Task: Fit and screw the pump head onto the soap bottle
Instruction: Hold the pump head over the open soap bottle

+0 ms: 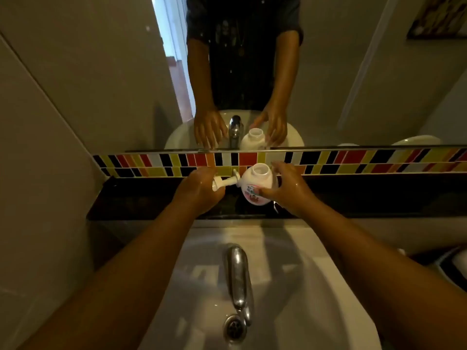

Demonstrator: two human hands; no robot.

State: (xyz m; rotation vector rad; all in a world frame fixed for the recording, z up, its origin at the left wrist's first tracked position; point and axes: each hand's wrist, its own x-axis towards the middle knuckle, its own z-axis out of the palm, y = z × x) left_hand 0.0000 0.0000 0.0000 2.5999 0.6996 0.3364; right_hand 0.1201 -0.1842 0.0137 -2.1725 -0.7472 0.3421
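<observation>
Head view: soap bottle (pixel 257 185) is standing open-necked on the dark surface (pixel 141 198) behind the sink (pixel 290 274), right hand (pixel 285 190) clamped on it. Left hand (pixel 199 190) is gripping the pump head (pixel 225 183) sideways beside the bottle; wet fingers risking slipping or cross-threading.

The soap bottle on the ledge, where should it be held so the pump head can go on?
Hold the soap bottle around its round belly from the right side, as the right hand does. It stands upright with its wide mouth open on top, so a side grip keeps the neck free. The left hand brings the pump head from the left.
</observation>
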